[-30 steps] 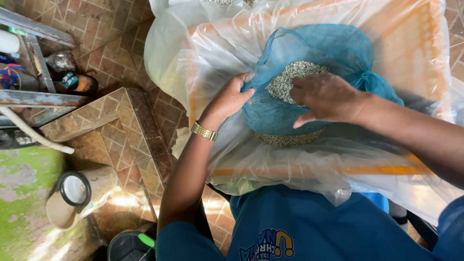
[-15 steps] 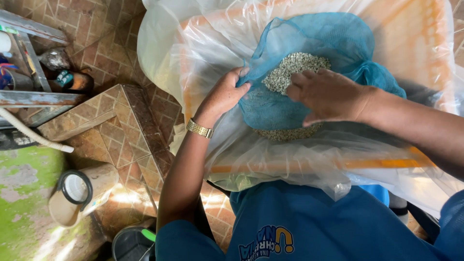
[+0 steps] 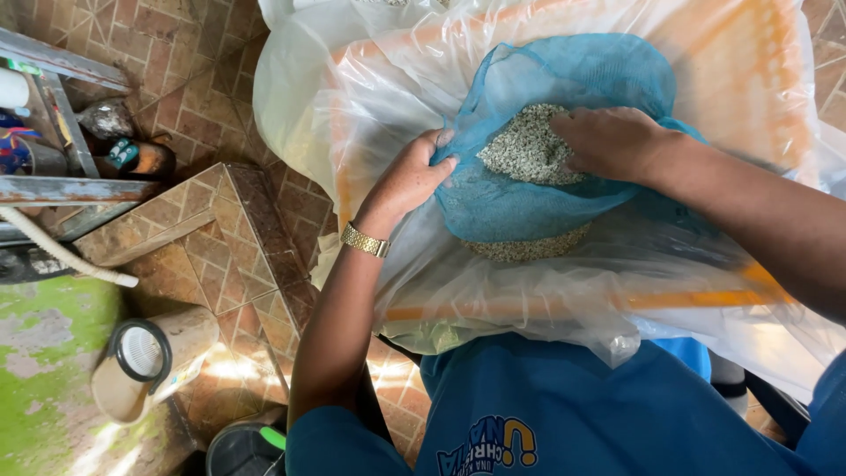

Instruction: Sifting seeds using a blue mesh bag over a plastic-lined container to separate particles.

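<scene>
The left hand (image 3: 407,181) pinches the edge of the blue net (image 3: 564,132) between thumb and curled fingers. The right hand (image 3: 608,141) lies fingers-down on the grain (image 3: 527,145) heaped inside the net, just beyond the left fingertips; whether it grips any, I cannot tell. Clear plastic (image 3: 493,291) lies beneath both.

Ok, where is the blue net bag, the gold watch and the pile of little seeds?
blue net bag (image 3: 520,207): head view, on its front mesh below the opening.
gold watch (image 3: 365,240): head view, on the band at the wrist.
pile of little seeds (image 3: 527,145): head view, middle of the heap.
</scene>
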